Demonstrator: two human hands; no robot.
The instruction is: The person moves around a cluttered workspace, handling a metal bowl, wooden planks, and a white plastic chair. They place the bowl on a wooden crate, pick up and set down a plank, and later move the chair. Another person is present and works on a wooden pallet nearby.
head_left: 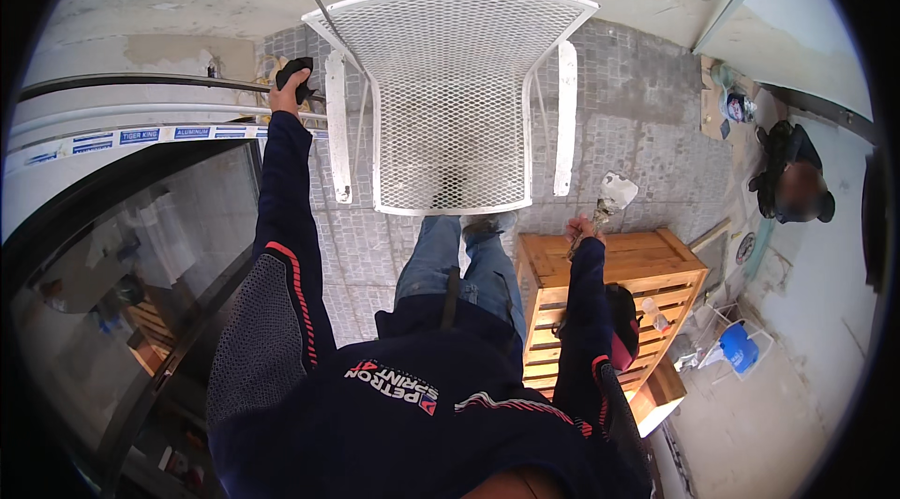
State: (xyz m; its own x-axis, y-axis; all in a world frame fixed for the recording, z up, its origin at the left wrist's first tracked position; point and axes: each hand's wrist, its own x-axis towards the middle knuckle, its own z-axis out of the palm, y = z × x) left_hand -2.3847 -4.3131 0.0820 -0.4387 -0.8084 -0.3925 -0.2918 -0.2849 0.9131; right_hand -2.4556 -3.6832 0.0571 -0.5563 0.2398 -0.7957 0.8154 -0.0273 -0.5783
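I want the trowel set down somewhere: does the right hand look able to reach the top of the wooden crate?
Probably yes. The right hand, holding the trowel, hangs just above the wooden crate, whose slatted top shows nothing in between.

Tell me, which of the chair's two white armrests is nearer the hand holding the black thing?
The left armrest. The left hand with the black object is raised just beside its upper end, while the other armrest lies across the mesh chair, nearer the right hand holding a trowel.

My left arm is stretched straight forward, my left hand (284,96) with fingers closed in a grip. My right arm is bent, my right hand (581,229) likewise gripping closed.
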